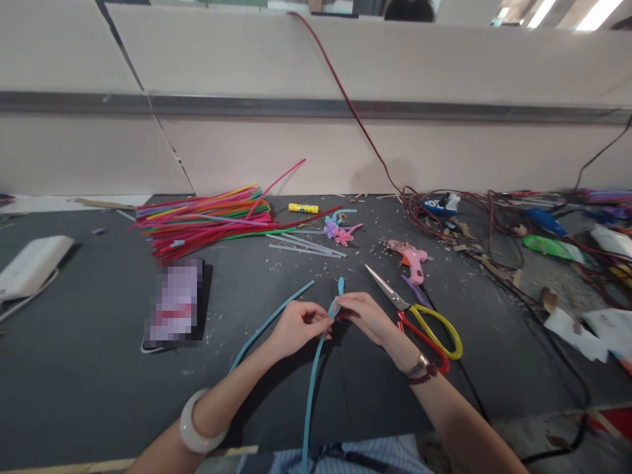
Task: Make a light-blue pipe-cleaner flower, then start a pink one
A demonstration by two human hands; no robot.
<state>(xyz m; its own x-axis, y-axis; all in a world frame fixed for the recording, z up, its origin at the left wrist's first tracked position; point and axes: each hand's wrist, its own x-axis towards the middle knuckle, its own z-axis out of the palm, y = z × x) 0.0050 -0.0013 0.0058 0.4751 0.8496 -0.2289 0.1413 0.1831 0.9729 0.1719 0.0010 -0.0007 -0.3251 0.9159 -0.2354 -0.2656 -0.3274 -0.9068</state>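
Note:
A light-blue pipe cleaner [311, 388] is bent into small loops at its upper end, and its long tail hangs down over the table's front edge. Pinched at the base of the loops is my left hand [301, 327], fingers closed on the stem. From the other side my right hand [367, 316] grips the looped part between thumb and fingertips. One loop sticks up above both hands. Another blue pipe cleaner [269, 320] lies on the table, partly behind my left forearm. Scissors [419, 309] with red and yellow handles rest to the right of my right hand.
Behind my hands are a pile of coloured pipe cleaners [207, 220], glue sticks [306, 247], small flowers [340, 234] and a yellow tube [303, 208]. A pink glue gun [411, 260] lies right. Left are a phone [175, 306] and a white device [34, 266]. Cables [494, 224] clutter the right.

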